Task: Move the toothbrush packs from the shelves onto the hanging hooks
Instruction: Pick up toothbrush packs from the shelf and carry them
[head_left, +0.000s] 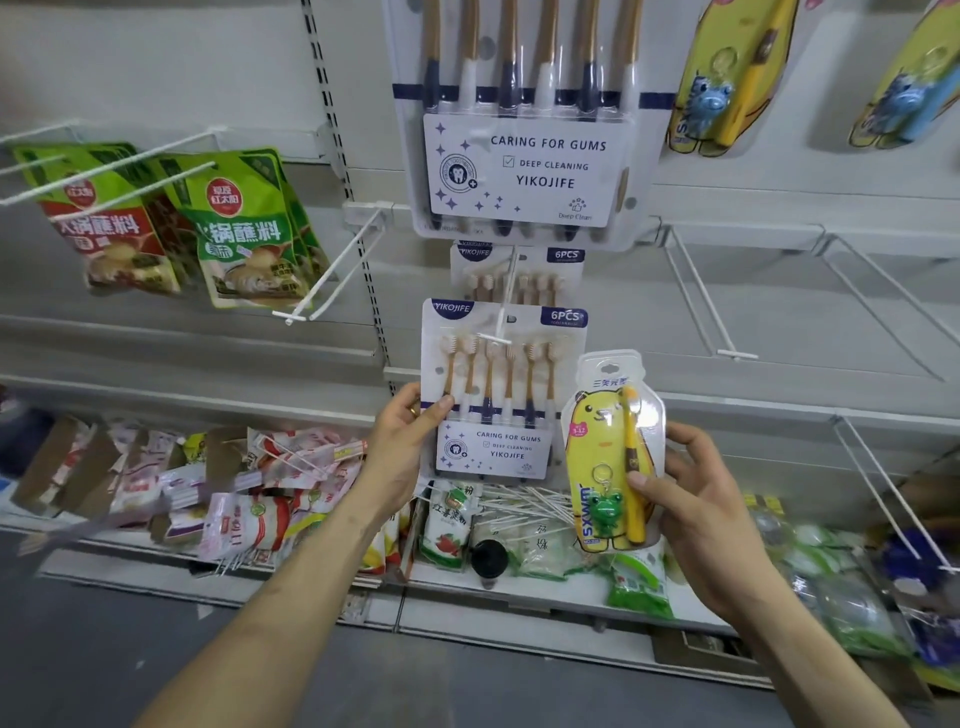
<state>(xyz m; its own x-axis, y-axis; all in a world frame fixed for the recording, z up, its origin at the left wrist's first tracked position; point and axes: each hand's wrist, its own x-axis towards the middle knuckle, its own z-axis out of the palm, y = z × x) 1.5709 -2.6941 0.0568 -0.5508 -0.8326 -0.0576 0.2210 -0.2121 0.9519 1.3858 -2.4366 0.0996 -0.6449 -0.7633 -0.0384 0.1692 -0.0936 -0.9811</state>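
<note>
The left grip (410, 441) pinches the left edge of a six-brush pack (498, 395), its thumb lying across the front of the card and its fingers hidden behind it. This pack sits low on the back wall, and the rod and crossbar tip of a white hook (496, 338) show in front of its upper part, so it appears threaded on that hook. A second pack of the same kind (519, 275) hangs just behind and above it. A third six-brush pack (530, 156) hangs higher and nearer the camera. The right grip (696, 499) holds a yellow bear-shaped toothbrush pack (608, 457) upright, with the thumb pressed on the lower front beside a green frog keyring and the fingers curled round its right edge. This pack is in the air just right of the six-brush pack, above the lower shelf (519, 592). Two more yellow packs (727, 78) hang at the top right. Wire hooks (711, 306) jut from the wall on the right. At left, green and red sauce pouches (244, 234) hang on other hooks. The lower shelf carries loose packets (260, 499) and a scatter of white sticks (524, 504)
</note>
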